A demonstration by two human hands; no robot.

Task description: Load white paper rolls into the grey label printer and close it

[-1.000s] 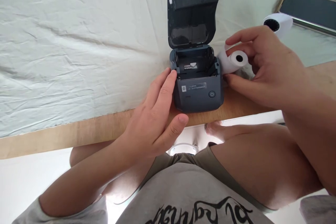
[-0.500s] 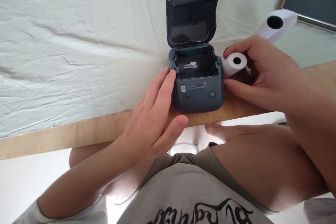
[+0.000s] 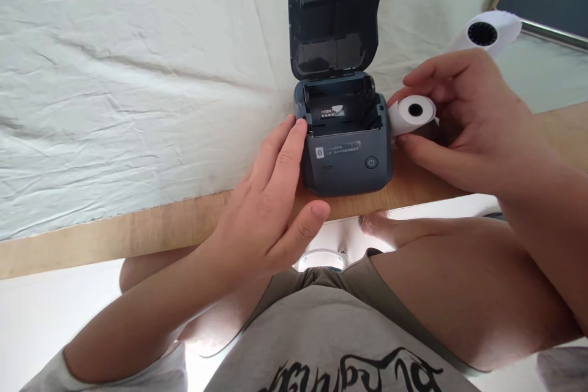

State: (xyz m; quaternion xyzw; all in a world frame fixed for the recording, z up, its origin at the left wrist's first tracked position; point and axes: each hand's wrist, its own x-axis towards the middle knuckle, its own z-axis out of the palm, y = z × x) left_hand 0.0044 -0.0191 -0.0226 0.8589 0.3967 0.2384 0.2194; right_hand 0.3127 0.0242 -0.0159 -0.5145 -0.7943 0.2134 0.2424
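A dark blue label printer (image 3: 346,162) stands at the table's front edge with its lid (image 3: 337,18) raised and its paper bay showing no roll. Against its left side rest the fingertips of my left hand (image 3: 271,202), fingers stretched and thumb apart. Beside the printer's right side, a small white paper roll (image 3: 411,113) sits between the thumb and fingers of my right hand (image 3: 473,116). The roll's end with its dark core hole faces me, and a bit of loose paper sticks out at its edge.
Behind my right hand lies another white roll (image 3: 498,29) with a wide black core. A phone (image 3: 551,3) rests at the back right. Pale cloth (image 3: 138,73) covers the table, leaving a wooden front edge (image 3: 114,229) bare above my lap.
My right hand has shifted its fingers around the small roll, which has moved slightly right. The left hand stays at the printer's side.
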